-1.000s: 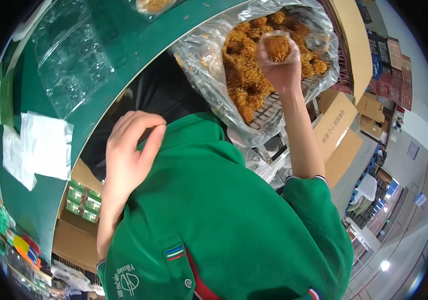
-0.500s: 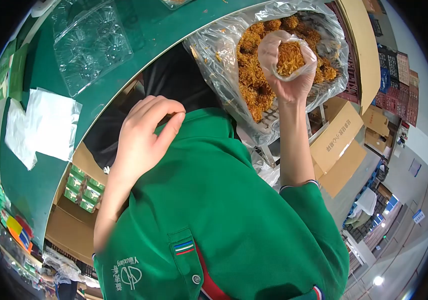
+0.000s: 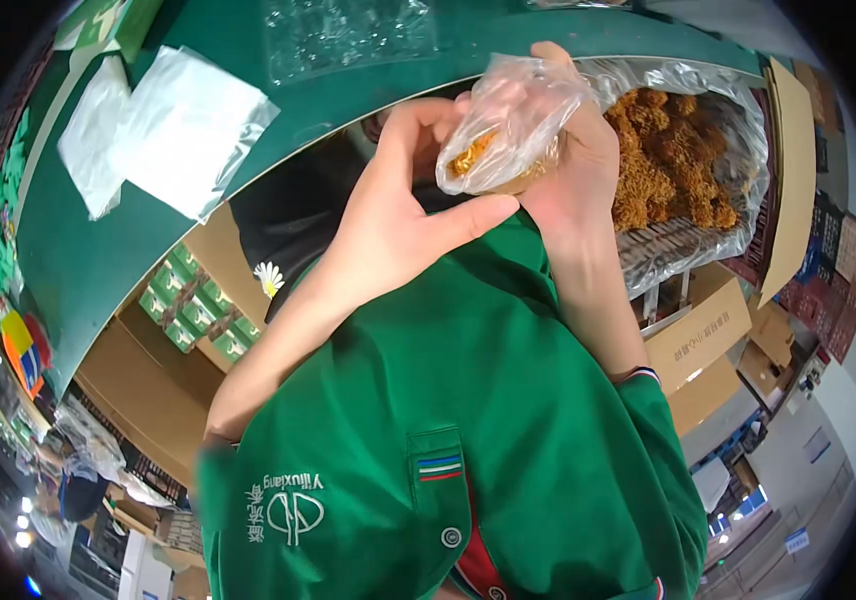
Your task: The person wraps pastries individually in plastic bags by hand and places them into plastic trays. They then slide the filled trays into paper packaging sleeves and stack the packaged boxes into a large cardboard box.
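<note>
A clear plastic bag (image 3: 518, 105) with an orange-brown shredded clump (image 3: 472, 155) inside is between my two hands, above my green shirt. My right hand (image 3: 585, 165) is closed round its right side, partly covered by the plastic. From the left, my left hand (image 3: 398, 205) cups the bag, fingers at its far left side and thumb along its near edge; the fingertips are partly hidden. To the right, more brown shredded clumps (image 3: 673, 160) lie in a crate lined with clear plastic (image 3: 753, 130).
White sheets (image 3: 183, 130) and a clear plastic tray (image 3: 348, 35) lie on the green table (image 3: 68, 270). Small green boxes (image 3: 198, 305) sit in a carton below the table edge. Open cardboard boxes (image 3: 698, 340) stand at the right.
My right hand has brought the bagged clump left, away from the crate, and the plastic now covers more of the clump. My left hand has moved up and right to the bag.
</note>
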A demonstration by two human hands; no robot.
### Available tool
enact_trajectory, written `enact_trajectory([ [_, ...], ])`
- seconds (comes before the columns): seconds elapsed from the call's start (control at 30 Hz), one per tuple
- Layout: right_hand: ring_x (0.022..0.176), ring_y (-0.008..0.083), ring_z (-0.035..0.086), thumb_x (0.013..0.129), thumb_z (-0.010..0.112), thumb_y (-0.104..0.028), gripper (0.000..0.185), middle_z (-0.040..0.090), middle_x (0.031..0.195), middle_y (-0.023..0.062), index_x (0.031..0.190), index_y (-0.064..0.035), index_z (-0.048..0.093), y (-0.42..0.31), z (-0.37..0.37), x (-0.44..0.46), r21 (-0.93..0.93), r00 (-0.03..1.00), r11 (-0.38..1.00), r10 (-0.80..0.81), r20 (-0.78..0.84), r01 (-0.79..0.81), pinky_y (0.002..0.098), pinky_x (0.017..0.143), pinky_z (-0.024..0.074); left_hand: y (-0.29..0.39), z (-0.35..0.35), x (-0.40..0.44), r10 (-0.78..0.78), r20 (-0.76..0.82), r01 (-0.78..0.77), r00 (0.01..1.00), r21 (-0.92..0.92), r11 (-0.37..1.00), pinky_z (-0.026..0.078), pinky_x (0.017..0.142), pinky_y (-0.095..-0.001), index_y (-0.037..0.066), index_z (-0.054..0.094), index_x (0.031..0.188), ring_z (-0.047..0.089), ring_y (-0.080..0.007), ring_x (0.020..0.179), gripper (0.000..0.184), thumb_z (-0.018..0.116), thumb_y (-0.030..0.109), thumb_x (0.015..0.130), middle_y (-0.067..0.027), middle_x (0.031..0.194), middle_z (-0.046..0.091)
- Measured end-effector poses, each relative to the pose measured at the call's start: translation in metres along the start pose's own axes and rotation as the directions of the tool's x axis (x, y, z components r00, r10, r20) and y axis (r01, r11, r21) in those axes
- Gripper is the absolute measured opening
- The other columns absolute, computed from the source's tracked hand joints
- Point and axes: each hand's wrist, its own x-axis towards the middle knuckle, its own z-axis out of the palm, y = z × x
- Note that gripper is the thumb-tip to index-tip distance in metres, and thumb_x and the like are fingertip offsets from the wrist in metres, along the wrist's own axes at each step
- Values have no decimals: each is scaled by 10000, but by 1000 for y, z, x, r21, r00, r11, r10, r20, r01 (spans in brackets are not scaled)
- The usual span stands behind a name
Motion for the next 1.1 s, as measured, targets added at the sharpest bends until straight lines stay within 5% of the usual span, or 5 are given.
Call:
enact_trajectory([
  [0.13, 805, 204, 508, 899, 498, -96, 64, 516, 788, 53, 900, -98, 434, 4, 4, 10, 21, 982, 993, -117, 151, 115, 394, 903, 436, 3, -3, -3, -100, -13, 91, 995, -322, 943, 458, 929, -302, 33, 432, 1291, 554, -155, 1087, 589, 767, 107, 812, -64, 1163, 526],
  [0.57, 656, 166, 469, 756, 403, 117, 219, 508, 721, 60, 848, -79, 440, 13, 21, 8, 107, 992, 993, -63, 110, 51, 305, 707, 434, 7, -30, -5, 158, -255, -156, 954, 28, 987, 403, 616, -205, 8, 686, 887, 492, -65, 715, 87, 731, 52, 827, -14, 876, 557],
  [0.7, 718, 141, 543, 869, 454, 55, 133, 576, 807, 85, 931, -55, 494, 10, 35, 8, -177, 986, 971, -164, -2, 161, 278, 688, 471, 17, -33, -6, 153, -173, -146, 973, 50, 988, 422, 707, -229, -10, 657, 868, 517, -107, 801, 68, 705, 23, 834, -43, 915, 562],
  [0.87, 707, 88, 547, 890, 627, -29, 121, 586, 851, 66, 966, -26, 533, 19, 45, 4, -706, 939, 633, -313, 141, 317, 228, 658, 466, 16, -25, -2, 215, -67, -199, 974, 195, 960, 474, 707, -286, 13, 635, 803, 587, -163, 814, 109, 730, -15, 757, -66, 1051, 567],
  [1.1, 936, 118, 526, 778, 711, -38, 87, 550, 1096, 60, 856, -57, 679, 21, 35, 7, -847, 869, 285, -359, 341, 449, 256, 777, 442, 15, -25, -1, 239, -11, -231, 971, 219, 948, 467, 738, -299, 36, 612, 792, 587, -203, 836, 121, 729, 23, 764, -71, 975, 583],
])
